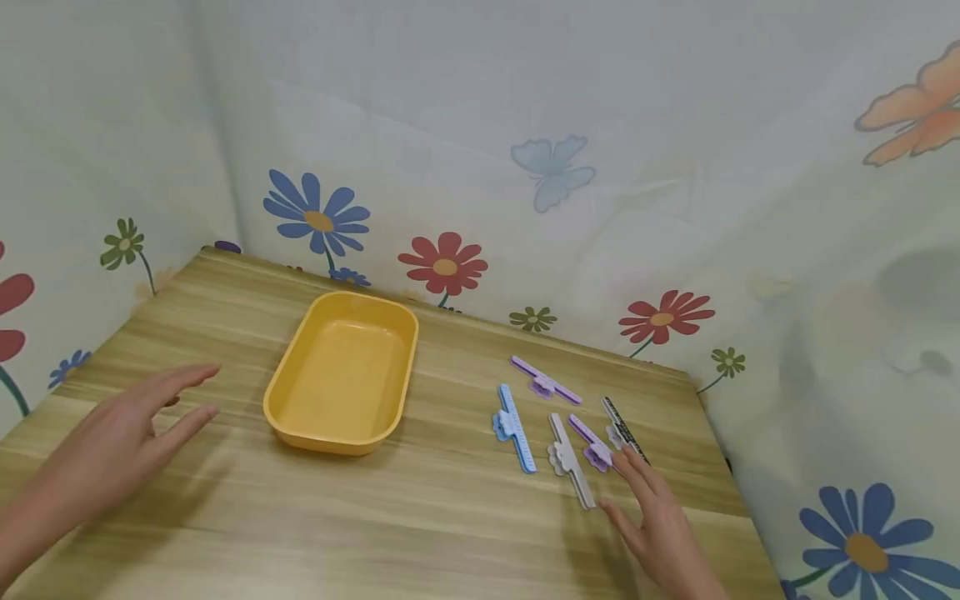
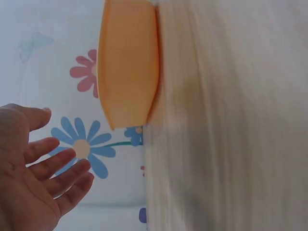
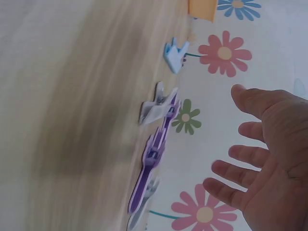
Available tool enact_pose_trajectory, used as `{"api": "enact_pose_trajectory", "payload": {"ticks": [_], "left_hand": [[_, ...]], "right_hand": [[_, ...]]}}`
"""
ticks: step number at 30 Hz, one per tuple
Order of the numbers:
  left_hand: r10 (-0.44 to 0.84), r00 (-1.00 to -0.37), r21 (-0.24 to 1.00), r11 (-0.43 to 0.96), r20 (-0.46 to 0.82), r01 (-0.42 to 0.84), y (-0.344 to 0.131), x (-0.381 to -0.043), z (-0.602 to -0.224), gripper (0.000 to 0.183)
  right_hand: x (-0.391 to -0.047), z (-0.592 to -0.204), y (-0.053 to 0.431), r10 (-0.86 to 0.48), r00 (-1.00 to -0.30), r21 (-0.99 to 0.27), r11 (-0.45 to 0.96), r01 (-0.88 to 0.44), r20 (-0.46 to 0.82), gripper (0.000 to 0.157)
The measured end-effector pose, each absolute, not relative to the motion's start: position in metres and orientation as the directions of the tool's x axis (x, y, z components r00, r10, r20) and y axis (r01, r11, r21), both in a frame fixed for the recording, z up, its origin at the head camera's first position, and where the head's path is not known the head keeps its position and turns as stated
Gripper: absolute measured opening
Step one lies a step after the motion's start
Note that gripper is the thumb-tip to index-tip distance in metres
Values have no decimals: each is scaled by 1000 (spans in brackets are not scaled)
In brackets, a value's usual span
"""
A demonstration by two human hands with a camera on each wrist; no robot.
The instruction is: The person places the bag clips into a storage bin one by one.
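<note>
My left hand (image 1: 123, 442) hovers over the table left of the yellow tray (image 1: 279, 410), fingers loosely extended and holding nothing. My right hand (image 1: 663, 529) is at the near end of a group of bag clips, its fingers spread and holding nothing. Closest to it in the head view are a grey clip (image 1: 572, 467), a purple clip (image 1: 592, 437) and a black-patterned clip (image 1: 622, 421), whose near end the fingers overlap. A blue clip (image 1: 517, 433) and another purple clip (image 1: 547, 382) lie farther left. In the right wrist view the fingers hang above the clips.
The tray, with nothing in it, sits on the wood-grain table (image 1: 420, 533) left of the clips. A pale cloth (image 1: 450, 108) printed with flowers and butterflies rises behind the table and along both its sides.
</note>
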State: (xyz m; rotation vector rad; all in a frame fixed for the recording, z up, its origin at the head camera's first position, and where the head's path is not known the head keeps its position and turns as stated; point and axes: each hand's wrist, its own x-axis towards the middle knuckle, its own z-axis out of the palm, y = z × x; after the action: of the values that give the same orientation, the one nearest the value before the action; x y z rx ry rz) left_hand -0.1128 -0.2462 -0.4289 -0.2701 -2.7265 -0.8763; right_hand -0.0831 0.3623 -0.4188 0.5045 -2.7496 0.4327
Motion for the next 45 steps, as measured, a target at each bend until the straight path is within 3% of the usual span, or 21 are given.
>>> {"api": "enact_pose_trajectory", "payload": {"ticks": [8,13,22,40,45], "left_hand": [[58,-942,645,715,330,270,-230,-130,-414,47],[35,-933,660,696,359,281,-220,-138,-411,42],[-34,-927,702,664,374,259,-206,-155,-410,39],[-46,-965,735,658,259,166,-199,-181,-419,42],[-44,-975,747,651,216,136,-199,-187,-424,43]], "right_hand": [[-101,-410,352,-334,-868,-252,863,-438,367,60],[-111,-411,344,-350,-863,-263,850,-456,364,53],[-127,-411,329,-409,-830,-275,807,-523,378,54],[-162,-409,294,-511,-765,-318,705,-633,391,47],[-168,-413,289,-502,-785,-362,700,-615,363,46]]}}
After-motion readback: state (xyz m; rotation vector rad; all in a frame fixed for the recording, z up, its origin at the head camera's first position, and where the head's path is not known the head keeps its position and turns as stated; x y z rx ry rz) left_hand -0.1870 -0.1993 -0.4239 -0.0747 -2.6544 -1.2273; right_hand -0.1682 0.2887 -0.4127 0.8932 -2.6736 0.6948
